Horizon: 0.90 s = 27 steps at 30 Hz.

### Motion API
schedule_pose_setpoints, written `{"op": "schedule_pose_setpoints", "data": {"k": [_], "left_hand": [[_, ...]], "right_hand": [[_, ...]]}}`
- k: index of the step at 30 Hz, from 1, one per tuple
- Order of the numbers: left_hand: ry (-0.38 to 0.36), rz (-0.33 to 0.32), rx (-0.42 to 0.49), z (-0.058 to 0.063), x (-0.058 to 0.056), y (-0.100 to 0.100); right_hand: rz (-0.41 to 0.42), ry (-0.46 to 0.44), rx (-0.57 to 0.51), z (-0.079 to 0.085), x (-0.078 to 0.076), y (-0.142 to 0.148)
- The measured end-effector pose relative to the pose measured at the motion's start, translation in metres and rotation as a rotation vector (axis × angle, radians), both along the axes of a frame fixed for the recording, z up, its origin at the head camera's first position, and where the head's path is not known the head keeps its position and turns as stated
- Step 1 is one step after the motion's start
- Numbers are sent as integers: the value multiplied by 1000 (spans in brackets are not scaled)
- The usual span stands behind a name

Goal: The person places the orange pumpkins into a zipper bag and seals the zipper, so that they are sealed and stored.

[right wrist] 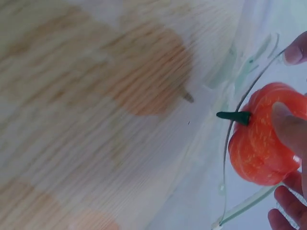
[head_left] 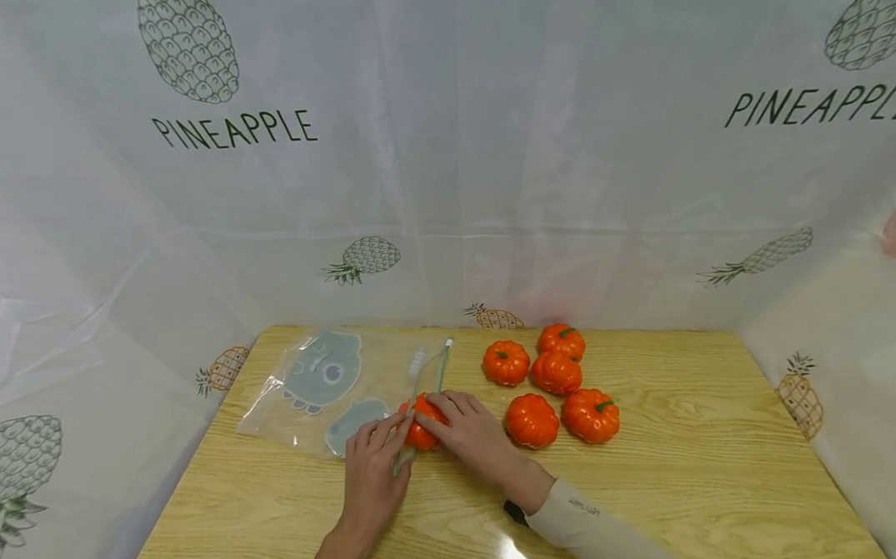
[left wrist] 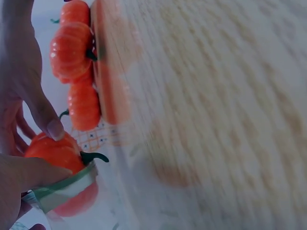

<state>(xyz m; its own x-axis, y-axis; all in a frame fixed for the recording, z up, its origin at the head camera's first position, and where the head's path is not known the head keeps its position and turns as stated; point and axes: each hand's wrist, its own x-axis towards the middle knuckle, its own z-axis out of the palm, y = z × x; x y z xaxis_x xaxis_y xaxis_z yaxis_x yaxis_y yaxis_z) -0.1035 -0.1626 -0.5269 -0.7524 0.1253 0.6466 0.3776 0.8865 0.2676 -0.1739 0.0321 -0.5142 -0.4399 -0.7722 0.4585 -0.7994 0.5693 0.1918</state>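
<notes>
A clear zip bag (head_left: 380, 364) with a blue-green cartoon creature print lies flat on the table, its green-edged mouth (left wrist: 72, 187) towards the right. My left hand (head_left: 375, 468) grips the near part of that mouth, thumb inside the rim. A small orange toy pumpkin (head_left: 420, 435) sits partly within the opening. My right hand (head_left: 479, 435) holds this pumpkin from the right, its thumb on the skin. In the right wrist view, the pumpkin's green stem (right wrist: 234, 117) crosses the bag's edge. Fingers partly cover the pumpkin in the head view.
Several more orange pumpkins stand right of the hands, among them a front one (head_left: 532, 421) close to the right wrist and a stemmed one (head_left: 590, 416). A white curtain (head_left: 453, 171) with pineapple prints surrounds the wooden table (head_left: 695, 457) at the back and sides.
</notes>
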Motion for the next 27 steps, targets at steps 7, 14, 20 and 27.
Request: {"op": "schedule_pose_setpoints", "data": {"k": [7,14,20,27], "left_hand": [[10,-4,27,-1,-1,-1],[46,-20,57,-2,-3,-1],[72,-28,56,0,-3,1],[92,-36,62,1,-2,2]], "right_hand": [[22,2,7,1,2,-7],[28,-24,-32,-5,1,-12],[-128,-166,-92,-10,4,-17],[-327,-357,-200,-9,13,-19]]}}
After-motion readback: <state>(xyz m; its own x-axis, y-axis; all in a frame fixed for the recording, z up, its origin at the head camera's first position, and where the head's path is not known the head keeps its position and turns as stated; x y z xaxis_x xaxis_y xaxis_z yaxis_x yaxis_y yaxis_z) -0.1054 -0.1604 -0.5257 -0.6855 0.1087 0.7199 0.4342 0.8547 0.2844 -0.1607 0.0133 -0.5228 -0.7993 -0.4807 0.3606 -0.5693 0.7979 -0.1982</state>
